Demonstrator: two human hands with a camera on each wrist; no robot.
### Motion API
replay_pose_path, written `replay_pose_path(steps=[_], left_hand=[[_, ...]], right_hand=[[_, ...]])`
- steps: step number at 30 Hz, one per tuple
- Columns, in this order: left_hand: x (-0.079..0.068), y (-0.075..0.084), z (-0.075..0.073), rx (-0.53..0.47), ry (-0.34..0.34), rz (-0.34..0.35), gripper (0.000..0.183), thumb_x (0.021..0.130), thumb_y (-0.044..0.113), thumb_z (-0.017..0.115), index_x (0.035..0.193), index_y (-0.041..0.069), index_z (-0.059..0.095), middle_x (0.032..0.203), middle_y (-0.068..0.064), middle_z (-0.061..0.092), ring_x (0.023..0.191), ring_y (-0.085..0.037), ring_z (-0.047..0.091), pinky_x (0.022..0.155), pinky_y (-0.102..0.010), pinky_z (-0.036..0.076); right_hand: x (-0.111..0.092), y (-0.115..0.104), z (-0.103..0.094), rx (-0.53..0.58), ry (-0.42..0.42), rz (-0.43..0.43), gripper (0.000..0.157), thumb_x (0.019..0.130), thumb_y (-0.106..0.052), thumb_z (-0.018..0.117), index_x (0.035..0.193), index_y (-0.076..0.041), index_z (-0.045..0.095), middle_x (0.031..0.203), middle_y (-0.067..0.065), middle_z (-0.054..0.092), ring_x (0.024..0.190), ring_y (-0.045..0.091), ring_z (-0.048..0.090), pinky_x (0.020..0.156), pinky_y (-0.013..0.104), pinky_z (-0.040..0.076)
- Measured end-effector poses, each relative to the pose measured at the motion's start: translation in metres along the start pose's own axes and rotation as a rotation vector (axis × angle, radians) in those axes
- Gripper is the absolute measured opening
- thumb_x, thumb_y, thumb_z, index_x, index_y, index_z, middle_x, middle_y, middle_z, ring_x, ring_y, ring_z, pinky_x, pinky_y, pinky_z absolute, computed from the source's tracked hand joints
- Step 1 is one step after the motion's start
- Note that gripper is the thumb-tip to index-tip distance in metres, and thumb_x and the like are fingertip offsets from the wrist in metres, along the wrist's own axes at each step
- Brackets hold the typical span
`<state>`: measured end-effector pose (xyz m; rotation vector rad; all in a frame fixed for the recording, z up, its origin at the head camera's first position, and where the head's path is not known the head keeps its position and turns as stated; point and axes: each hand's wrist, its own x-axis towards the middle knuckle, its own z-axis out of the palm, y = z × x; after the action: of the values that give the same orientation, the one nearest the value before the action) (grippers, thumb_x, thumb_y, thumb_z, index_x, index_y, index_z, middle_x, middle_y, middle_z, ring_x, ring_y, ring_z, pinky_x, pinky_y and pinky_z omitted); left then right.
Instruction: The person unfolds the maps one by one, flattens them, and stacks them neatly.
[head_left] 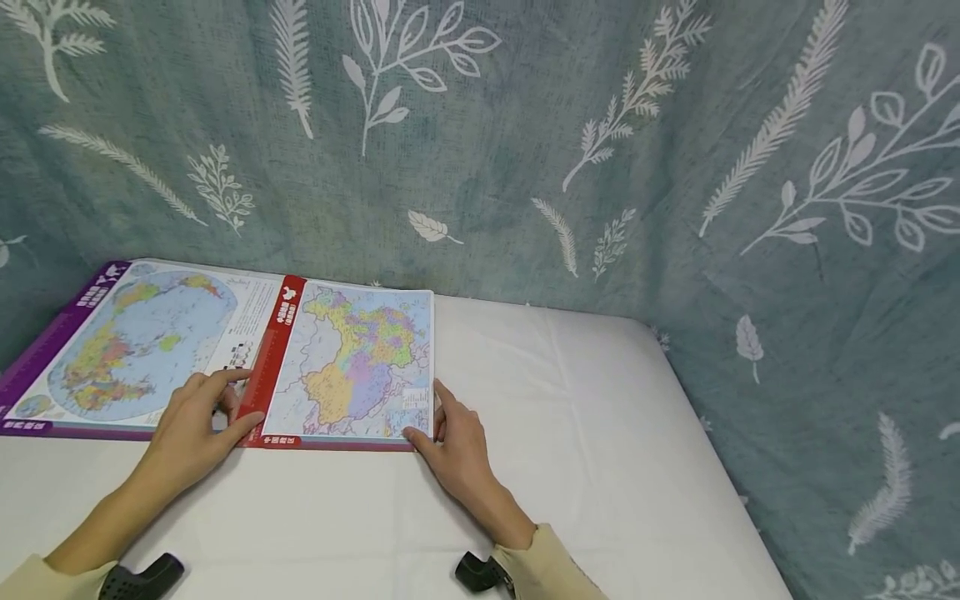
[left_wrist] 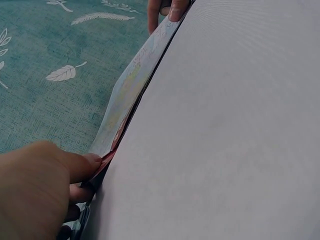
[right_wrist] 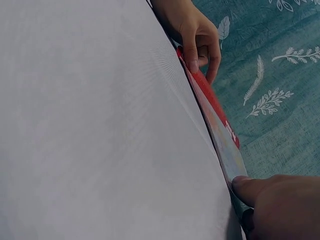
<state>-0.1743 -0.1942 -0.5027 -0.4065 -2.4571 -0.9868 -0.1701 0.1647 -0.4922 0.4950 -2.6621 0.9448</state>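
Note:
A map with a red left strip (head_left: 352,367), showing a country in patchwork colours, lies flat on the white table. My left hand (head_left: 191,421) holds its left edge near the front corner, thumb on the red strip. At the front right corner my right hand (head_left: 457,442) grips the map, thumb on top and fingers along the right edge. Both hands also show at the map's edge in the left wrist view, where the left hand (left_wrist: 40,185) is close up. Left of it lies a purple-edged world map (head_left: 150,342), close to my left fingers.
The white tablecloth (head_left: 570,467) spreads in front of and right of the maps. A teal curtain with white leaf prints (head_left: 480,183) hangs behind the table and down its right side. Black wrist devices (head_left: 146,579) sit at both cuffs.

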Motion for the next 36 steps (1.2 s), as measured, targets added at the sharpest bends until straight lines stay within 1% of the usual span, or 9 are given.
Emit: replay_pose_path(steps=[4,7,9,13,15,18,25,30,36], left_hand=[[0.0,-0.002,0.0,-0.02,-0.002,0.039,0.061,0.076,0.004,0.091,0.13,0.0,0.063,0.07,0.012,0.048,0.08,-0.006,0.04,0.082,-0.036,0.026],[0.0,-0.003,-0.001,-0.022,0.003,0.042,0.061,0.076,0.002,0.091,0.13,0.0,0.063,0.068,0.014,0.046,0.079,-0.006,0.04,0.083,-0.036,0.026],[-0.001,-0.004,-0.002,-0.021,0.003,0.036,0.061,0.076,0.002,0.091,0.13,0.0,0.063,0.067,0.014,0.046,0.078,-0.006,0.04,0.083,-0.036,0.025],[-0.001,-0.004,-0.004,-0.025,-0.004,0.034,0.061,0.077,0.001,0.09,0.131,-0.001,0.063,0.066,0.014,0.046,0.078,-0.006,0.041,0.083,-0.036,0.026],[0.001,-0.004,-0.005,-0.027,-0.005,0.036,0.061,0.077,0.001,0.09,0.131,-0.001,0.062,0.066,0.014,0.046,0.078,-0.006,0.041,0.083,-0.037,0.026],[0.002,-0.003,-0.006,-0.033,-0.005,0.036,0.06,0.078,0.001,0.089,0.131,-0.001,0.062,0.065,0.014,0.046,0.077,-0.007,0.042,0.083,-0.037,0.027],[0.003,-0.002,-0.008,-0.035,-0.008,0.017,0.059,0.078,0.003,0.09,0.13,-0.001,0.063,0.064,0.015,0.047,0.077,-0.008,0.042,0.08,-0.035,0.026],[0.003,-0.003,-0.009,-0.033,-0.009,0.007,0.058,0.079,0.004,0.089,0.13,-0.001,0.063,0.065,0.013,0.048,0.077,-0.008,0.041,0.079,-0.034,0.026],[0.003,-0.003,-0.008,-0.051,-0.009,0.003,0.056,0.08,0.003,0.089,0.13,-0.001,0.063,0.065,0.013,0.048,0.077,-0.007,0.04,0.081,-0.035,0.026]], right_hand=[[-0.001,-0.002,0.001,0.033,0.02,0.006,0.077,0.089,-0.022,0.086,0.15,0.006,0.048,0.074,-0.002,0.055,0.06,0.0,0.035,0.085,0.037,0.04],[0.0,-0.002,0.001,0.061,0.023,0.014,0.074,0.09,-0.018,0.085,0.15,0.005,0.049,0.073,-0.002,0.056,0.06,-0.002,0.037,0.089,0.041,0.041],[0.001,-0.003,0.001,0.073,0.016,0.017,0.072,0.091,-0.017,0.084,0.15,0.004,0.049,0.072,-0.002,0.057,0.06,-0.002,0.04,0.087,0.038,0.042],[0.001,-0.004,0.001,0.088,0.018,0.018,0.069,0.092,-0.013,0.082,0.15,0.004,0.05,0.071,-0.003,0.058,0.058,-0.002,0.042,0.071,0.024,0.041],[0.001,-0.004,0.0,0.099,0.022,0.011,0.068,0.092,-0.012,0.082,0.15,0.004,0.049,0.071,-0.003,0.059,0.057,-0.002,0.043,0.061,0.02,0.039],[0.002,-0.004,-0.001,0.122,0.025,0.017,0.068,0.093,-0.01,0.08,0.151,0.003,0.049,0.072,-0.001,0.059,0.059,0.0,0.044,0.059,0.018,0.037],[0.001,-0.004,-0.006,0.161,0.029,0.095,0.062,0.098,-0.013,0.076,0.153,-0.003,0.05,0.077,-0.003,0.057,0.064,0.003,0.045,0.059,0.019,0.038],[0.001,-0.004,-0.007,0.154,0.07,0.127,0.055,0.098,-0.015,0.076,0.149,-0.005,0.056,0.077,-0.001,0.057,0.063,0.005,0.045,0.059,0.021,0.038],[-0.002,0.002,-0.009,0.148,0.103,0.203,0.049,0.098,-0.015,0.077,0.144,-0.009,0.062,0.077,-0.002,0.057,0.062,0.005,0.045,0.059,0.02,0.037]])
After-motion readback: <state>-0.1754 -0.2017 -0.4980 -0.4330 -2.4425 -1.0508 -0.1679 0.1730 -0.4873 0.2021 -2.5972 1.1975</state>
